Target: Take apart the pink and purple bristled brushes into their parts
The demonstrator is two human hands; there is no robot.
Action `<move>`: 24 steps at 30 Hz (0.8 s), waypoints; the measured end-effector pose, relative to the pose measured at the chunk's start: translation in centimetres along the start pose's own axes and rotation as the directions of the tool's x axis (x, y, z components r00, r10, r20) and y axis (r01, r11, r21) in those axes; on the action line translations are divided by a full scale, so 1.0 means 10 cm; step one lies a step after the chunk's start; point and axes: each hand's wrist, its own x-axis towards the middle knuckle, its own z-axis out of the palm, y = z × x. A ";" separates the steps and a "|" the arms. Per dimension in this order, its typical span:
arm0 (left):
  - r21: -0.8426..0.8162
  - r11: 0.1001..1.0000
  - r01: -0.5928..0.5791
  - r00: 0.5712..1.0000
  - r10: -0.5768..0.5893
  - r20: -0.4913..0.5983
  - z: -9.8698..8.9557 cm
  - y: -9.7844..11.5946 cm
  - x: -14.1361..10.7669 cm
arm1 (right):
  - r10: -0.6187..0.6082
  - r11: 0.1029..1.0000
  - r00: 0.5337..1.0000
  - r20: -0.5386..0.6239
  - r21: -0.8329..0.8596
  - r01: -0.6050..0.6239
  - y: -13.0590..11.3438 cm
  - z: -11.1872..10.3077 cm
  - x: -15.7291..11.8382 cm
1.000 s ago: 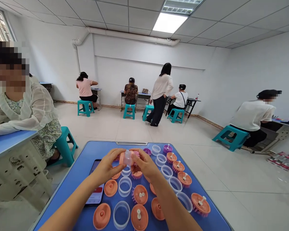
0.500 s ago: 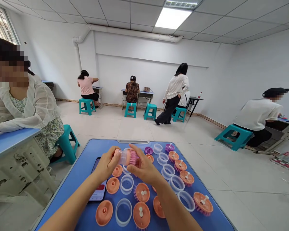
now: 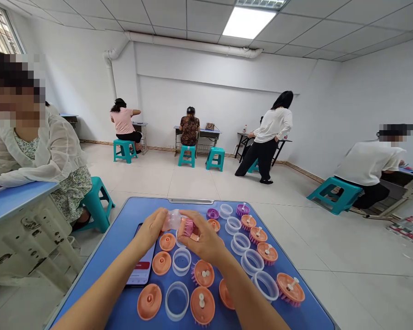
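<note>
Over the blue desk, my left hand (image 3: 152,229) is closed around a clear plastic ring piece (image 3: 173,220) with an orange part at its left end. My right hand (image 3: 206,238) grips an orange brush head (image 3: 187,227) with pink bristles. The brush head sits right beside the clear piece, tilted against it; whether they touch I cannot tell. Below my hands lie orange caps (image 3: 161,263), clear rings (image 3: 181,261) and more brush heads (image 3: 202,305) with white stems. My right forearm partly hides an orange piece (image 3: 226,293).
On the desk's right side stand a row of clear rings (image 3: 252,262) and a row of brush heads (image 3: 267,253) with stems up. A phone (image 3: 141,270) lies under my left forearm. People sit at other desks, and one person (image 3: 270,133) stands near the back wall.
The brush head has tilted out of line with the clear piece, and my right hand has shifted its grip. The standing person has moved right.
</note>
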 end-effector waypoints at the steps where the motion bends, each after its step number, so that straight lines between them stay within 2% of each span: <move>1: -0.030 0.999 0.010 1.000 -0.010 0.011 0.01 0.00 0.00 | 0.011 1.000 1.000 -0.011 0.002 -0.011 0.02 0.01 0.00; 7: -0.159 0.984 0.084 0.996 -0.080 0.032 0.05 -0.05 -0.01 | 0.046 0.999 0.996 -0.076 -0.011 -0.047 0.05 0.06 -0.01; 10: -0.323 0.930 0.176 0.984 -0.164 0.065 0.07 -0.07 0.01 | 0.120 0.993 0.987 -0.104 0.027 -0.118 0.04 0.05 0.00; 12: -0.503 0.827 0.252 0.966 -0.244 0.082 0.08 -0.06 0.02 | 0.241 0.966 0.960 -0.143 0.135 -0.223 0.04 0.03 0.01; 14: -0.660 0.680 0.320 0.938 -0.324 0.121 0.10 -0.02 0.02 | 0.337 0.914 0.925 -0.174 0.297 -0.277 0.06 0.02 0.03; 16: -0.741 0.552 0.382 0.909 -0.368 0.195 0.12 0.02 0.02 | 0.375 0.864 0.906 -0.196 0.429 -0.265 0.08 0.02 0.05; 18: -0.773 0.486 0.408 0.898 -0.365 0.245 0.14 0.04 0.01 | 0.387 0.839 0.897 -0.213 0.486 -0.247 0.09 0.03 0.06; 20: -0.788 0.471 0.397 0.904 -0.348 0.247 0.15 0.05 0.00 | 0.387 0.839 0.895 -0.221 0.486 -0.243 0.10 0.05 0.07; 24: -0.782 0.503 0.368 0.917 -0.333 0.217 0.14 0.02 0.01 | 0.366 0.857 0.910 -0.195 0.451 -0.248 0.11 0.05 0.07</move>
